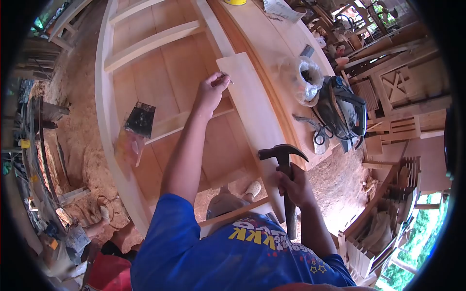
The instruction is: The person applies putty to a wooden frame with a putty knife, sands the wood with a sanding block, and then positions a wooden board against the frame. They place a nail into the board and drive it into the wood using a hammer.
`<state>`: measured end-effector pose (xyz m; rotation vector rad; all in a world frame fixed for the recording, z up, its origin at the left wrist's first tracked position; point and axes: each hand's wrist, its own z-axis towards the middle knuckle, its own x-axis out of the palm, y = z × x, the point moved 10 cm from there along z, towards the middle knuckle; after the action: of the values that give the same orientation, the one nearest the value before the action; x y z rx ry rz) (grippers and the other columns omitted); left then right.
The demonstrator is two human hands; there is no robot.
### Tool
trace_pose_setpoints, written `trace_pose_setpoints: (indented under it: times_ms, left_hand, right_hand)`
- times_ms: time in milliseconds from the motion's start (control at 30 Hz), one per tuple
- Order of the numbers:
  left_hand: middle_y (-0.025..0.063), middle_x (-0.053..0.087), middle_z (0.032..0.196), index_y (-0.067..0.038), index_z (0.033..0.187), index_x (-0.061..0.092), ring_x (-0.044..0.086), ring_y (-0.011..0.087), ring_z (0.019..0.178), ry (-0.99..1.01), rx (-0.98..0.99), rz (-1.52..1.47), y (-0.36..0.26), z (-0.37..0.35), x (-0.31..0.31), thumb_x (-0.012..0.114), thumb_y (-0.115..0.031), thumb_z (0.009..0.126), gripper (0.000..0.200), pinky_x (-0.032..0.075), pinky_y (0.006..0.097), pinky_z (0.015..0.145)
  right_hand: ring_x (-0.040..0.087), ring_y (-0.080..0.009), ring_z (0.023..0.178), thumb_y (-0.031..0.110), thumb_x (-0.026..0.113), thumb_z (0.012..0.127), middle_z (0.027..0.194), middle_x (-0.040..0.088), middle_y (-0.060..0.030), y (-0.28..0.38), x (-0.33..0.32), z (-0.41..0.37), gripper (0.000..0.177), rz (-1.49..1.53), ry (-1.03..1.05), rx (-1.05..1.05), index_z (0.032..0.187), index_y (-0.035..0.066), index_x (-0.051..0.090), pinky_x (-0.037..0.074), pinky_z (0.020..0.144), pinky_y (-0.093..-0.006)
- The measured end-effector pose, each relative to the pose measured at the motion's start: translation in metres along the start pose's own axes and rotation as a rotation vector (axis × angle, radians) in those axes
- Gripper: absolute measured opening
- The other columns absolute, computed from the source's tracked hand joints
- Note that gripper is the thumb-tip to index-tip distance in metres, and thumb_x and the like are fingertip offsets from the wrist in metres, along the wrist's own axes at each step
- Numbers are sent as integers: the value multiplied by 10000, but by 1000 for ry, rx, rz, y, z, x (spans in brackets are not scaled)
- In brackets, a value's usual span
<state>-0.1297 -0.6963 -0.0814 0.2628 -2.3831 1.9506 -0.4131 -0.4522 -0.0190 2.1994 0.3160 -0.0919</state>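
My left hand (213,89) is closed in a pinch on a small thin nail (231,81), close to the upper end of a pale wooden board (250,99). The board lies along the right side of a wooden frame (103,92) with crosspieces. Lower right, my right hand (294,186) is wrapped around the handle of a claw hammer (283,154). The hammer is held head up over the board's lower end, its claw pointing right. A dark, flat-bladed scraper (141,120) rests inside the frame, left of my left forearm.
A plastic bag (307,82) with dark small pieces, a power planer (343,111) and scissors (321,134) sit on the right-hand boards. A yellow container (235,2) stands at the top. Another person in red (109,271) is at lower left. Stacked timber (388,228) lies at right.
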Motion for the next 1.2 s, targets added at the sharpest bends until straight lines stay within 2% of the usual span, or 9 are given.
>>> trace_pose_setpoints:
  times_ms: [300, 400, 500, 600, 867, 967, 1067, 1167, 1200]
  left_hand:
    - [-32, 669, 934, -19, 1076, 706, 584, 66, 904, -52, -10, 114, -13, -10, -1, 677, -199, 1048, 184, 476, 259, 848]
    - [16, 696, 940, -25, 1053, 718, 642, 132, 900, -112, 174, 201, -33, -11, -2, 695, -183, 1026, 161, 508, 291, 853]
    - [97, 749, 982, -30, 1023, 726, 709, 227, 907, -469, 773, 792, -104, -32, 1, 713, -162, 991, 137, 550, 354, 845]
    - [132, 771, 1039, -72, 1007, 747, 741, 304, 933, -217, 586, 583, -99, 13, 32, 702, -177, 979, 117, 569, 407, 816]
    - [57, 776, 1094, -184, 1123, 728, 742, 313, 986, -344, 356, 954, -82, 44, 44, 604, -268, 1037, 173, 578, 449, 808]
    - [50, 772, 1110, -185, 1116, 725, 739, 307, 1000, -354, 324, 1003, -87, 39, 45, 593, -281, 1042, 179, 574, 454, 811]
    - [43, 770, 1128, -194, 1122, 730, 735, 303, 1018, -367, 321, 1010, -81, 43, 44, 587, -293, 1044, 191, 576, 449, 825]
    - [32, 767, 1148, -209, 1144, 735, 733, 301, 1025, -373, 306, 1053, -82, 45, 43, 583, -300, 1043, 204, 582, 436, 846]
    - [28, 766, 1155, -215, 1152, 737, 733, 301, 1026, -374, 292, 1075, -82, 45, 42, 583, -302, 1042, 209, 585, 432, 852]
  right_hand:
    - [602, -106, 566, 238, 689, 1009, 701, 641, -45, -4, -4, 2, 300, -9, 59, -10, 1116, -34, 627, 476, 531, -289]
    - [624, -115, 583, 260, 695, 1004, 712, 653, -56, 5, -5, 0, 332, -22, 57, -10, 1137, -38, 632, 493, 547, -292]
    - [645, -126, 603, 270, 705, 996, 724, 664, -67, 4, -8, 0, 358, -49, 45, -16, 1158, -42, 634, 514, 567, -299]
    - [659, -131, 621, 265, 712, 989, 737, 672, -73, 4, -8, 0, 363, -53, 65, -9, 1166, -42, 636, 526, 583, -304]
    - [632, -117, 618, 242, 720, 986, 769, 665, -59, 3, -16, 6, 321, 47, 87, 27, 1143, -25, 638, 515, 574, -296]
    - [607, -99, 609, 223, 716, 989, 731, 627, -30, 52, -36, 16, 251, -13, 16, -38, 1075, 3, 631, 503, 566, -281]
    - [599, -88, 659, 182, 650, 1036, 811, 621, -38, 142, -47, 3, 310, 219, 6, -394, 1259, -18, 571, 510, 608, -258]
    - [598, -84, 688, 178, 607, 1059, 844, 615, -41, 137, -35, -3, 342, 304, 140, -358, 1322, -27, 533, 510, 627, -254]
    - [578, -73, 653, 216, 597, 1074, 808, 598, -28, 119, -33, 3, 354, 229, 66, -368, 1320, -33, 539, 497, 596, -249]
